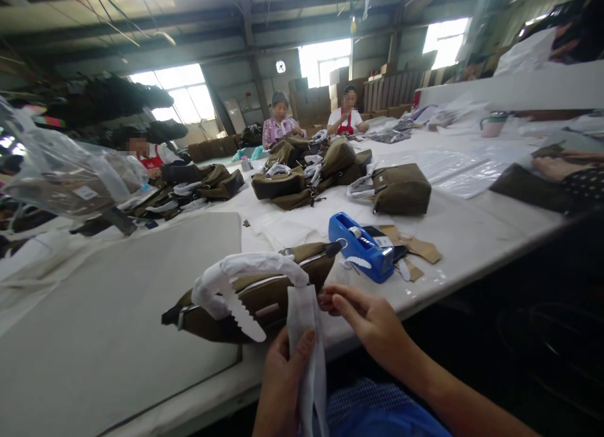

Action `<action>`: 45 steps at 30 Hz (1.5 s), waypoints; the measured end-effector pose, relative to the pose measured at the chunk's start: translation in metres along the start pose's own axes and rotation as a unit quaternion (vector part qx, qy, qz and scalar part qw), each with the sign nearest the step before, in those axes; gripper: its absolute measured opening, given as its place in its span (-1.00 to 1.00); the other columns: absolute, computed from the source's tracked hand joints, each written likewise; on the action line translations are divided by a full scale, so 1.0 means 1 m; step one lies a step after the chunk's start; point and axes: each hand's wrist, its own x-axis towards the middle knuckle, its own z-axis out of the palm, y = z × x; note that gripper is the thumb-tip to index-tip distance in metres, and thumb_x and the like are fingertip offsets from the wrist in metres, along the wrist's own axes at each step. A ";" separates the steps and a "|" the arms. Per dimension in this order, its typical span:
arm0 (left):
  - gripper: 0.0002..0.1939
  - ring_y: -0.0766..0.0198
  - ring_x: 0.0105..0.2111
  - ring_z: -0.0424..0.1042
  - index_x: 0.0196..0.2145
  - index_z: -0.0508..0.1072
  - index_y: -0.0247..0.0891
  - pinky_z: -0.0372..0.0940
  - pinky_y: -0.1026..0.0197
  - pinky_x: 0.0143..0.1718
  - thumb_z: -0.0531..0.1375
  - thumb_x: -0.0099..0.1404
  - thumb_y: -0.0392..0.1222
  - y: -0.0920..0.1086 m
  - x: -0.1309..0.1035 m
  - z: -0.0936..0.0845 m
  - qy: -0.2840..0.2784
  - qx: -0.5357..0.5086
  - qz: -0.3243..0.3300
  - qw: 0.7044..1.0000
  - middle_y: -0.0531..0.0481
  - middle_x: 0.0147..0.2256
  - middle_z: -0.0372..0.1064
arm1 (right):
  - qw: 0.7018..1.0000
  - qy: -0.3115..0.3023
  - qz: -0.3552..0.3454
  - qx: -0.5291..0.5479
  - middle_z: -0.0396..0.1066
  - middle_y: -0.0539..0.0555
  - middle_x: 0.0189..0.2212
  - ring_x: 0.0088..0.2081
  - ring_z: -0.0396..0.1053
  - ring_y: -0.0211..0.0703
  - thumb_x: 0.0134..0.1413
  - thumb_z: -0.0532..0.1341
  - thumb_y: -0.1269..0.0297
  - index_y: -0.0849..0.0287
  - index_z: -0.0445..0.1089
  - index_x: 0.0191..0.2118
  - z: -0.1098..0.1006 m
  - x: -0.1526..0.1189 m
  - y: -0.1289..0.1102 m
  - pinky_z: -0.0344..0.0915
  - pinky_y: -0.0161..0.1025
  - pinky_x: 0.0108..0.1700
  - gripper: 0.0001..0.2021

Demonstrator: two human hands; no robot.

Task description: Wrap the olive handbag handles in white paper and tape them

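An olive handbag [268, 298] with a silver zipper lies on the table in front of me. Its handle [255, 265] is wrapped in white paper, with a jagged-edged white flap hanging down. My left hand [285, 371] is closed around a long strip of white wrapping [304, 317] at the bag's near side, thumb on top. Beside the strip's upper right edge, the fingers of my right hand [363, 311] are pinched together. Whatever small thing they may hold is too unclear to name. A blue tape dispenser [361, 245] stands just beyond the bag's right end.
Brown card tags [422, 249] lie right of the dispenser. More olive bags [401, 188] are heaped farther back. Plastic sheets [465, 166] cover the right. A grey board [141, 323] lies left. Several people sit around the table; a co-worker's hand [552, 167] rests on dark fabric at right.
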 end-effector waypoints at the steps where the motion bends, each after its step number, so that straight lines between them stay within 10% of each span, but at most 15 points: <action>1: -0.43 0.14 -0.42 0.51 -0.17 0.61 -0.32 0.39 0.15 -0.23 0.49 -0.02 0.15 0.000 -0.001 0.002 -0.002 0.000 0.007 1.000 -0.09 -0.43 0.56 | 0.999 -0.034 0.001 0.021 0.57 0.14 -0.06 -0.06 0.53 0.00 0.27 0.22 -0.07 0.11 0.51 0.06 0.007 -0.001 -0.003 0.44 -0.10 0.06 -0.57; 11: -0.54 0.09 -0.15 0.54 -0.04 0.55 -0.31 0.38 0.14 -0.03 0.40 0.21 0.04 0.000 0.001 0.006 -0.047 -0.016 0.040 0.998 -0.16 -0.17 0.58 | 0.994 -0.066 0.037 0.078 0.45 0.16 0.08 0.11 0.39 0.02 0.27 0.23 -0.05 0.09 0.41 0.12 0.017 -0.021 0.023 0.37 -0.10 0.12 -0.57; 17: -0.60 0.29 -0.37 0.44 -0.20 0.55 -0.33 0.34 0.31 -0.32 0.42 0.17 0.05 -0.003 0.005 0.014 -0.013 -0.005 0.052 0.999 -0.07 -0.29 0.55 | 0.985 -0.132 0.107 0.024 0.52 0.11 -0.18 -0.23 0.47 -0.09 0.13 0.34 0.16 0.17 0.46 -0.07 0.015 -0.050 0.046 0.41 -0.21 -0.19 -0.71; 25: -0.56 0.20 -0.37 0.44 -0.24 0.53 -0.33 0.31 0.22 -0.31 0.32 0.24 0.17 -0.016 0.009 0.020 0.063 0.170 0.165 0.970 -0.05 -0.38 0.50 | 0.981 -0.056 -0.037 -0.184 0.40 0.07 -0.33 -0.31 0.39 -0.13 -0.08 0.23 0.56 0.20 0.36 -0.30 0.033 -0.059 0.046 0.33 -0.24 -0.26 -0.81; 36: -0.50 0.19 -0.30 0.44 -0.12 0.52 -0.30 0.31 0.23 -0.27 0.26 0.28 0.23 -0.013 0.007 0.010 0.020 0.125 0.126 0.984 -0.08 -0.27 0.51 | 0.981 -0.085 0.158 0.076 0.45 0.05 -0.45 -0.43 0.41 -0.20 0.13 0.35 0.03 0.25 0.44 -0.30 0.027 -0.061 0.050 0.35 -0.29 -0.37 -0.67; 40: -0.44 0.02 0.03 0.46 0.04 0.48 -0.24 0.33 0.11 0.05 0.22 0.30 0.25 -0.022 -0.011 -0.008 0.007 0.069 0.109 0.992 -0.18 0.02 0.49 | 0.975 -0.073 0.177 0.109 0.42 0.02 -0.47 -0.46 0.37 -0.26 0.05 0.39 -0.02 0.26 0.42 -0.32 0.030 -0.059 0.058 0.31 -0.33 -0.40 -0.61; 45: -0.36 -0.11 -0.03 0.53 0.02 0.45 -0.27 0.41 0.01 0.00 0.42 0.09 0.14 -0.045 -0.032 -0.019 0.033 0.054 0.059 0.996 -0.22 -0.06 0.55 | 0.977 -0.128 0.156 0.068 0.50 0.05 -0.46 -0.47 0.42 -0.22 0.08 0.37 -0.01 0.25 0.51 -0.33 0.023 -0.052 0.052 0.35 -0.30 -0.38 -0.65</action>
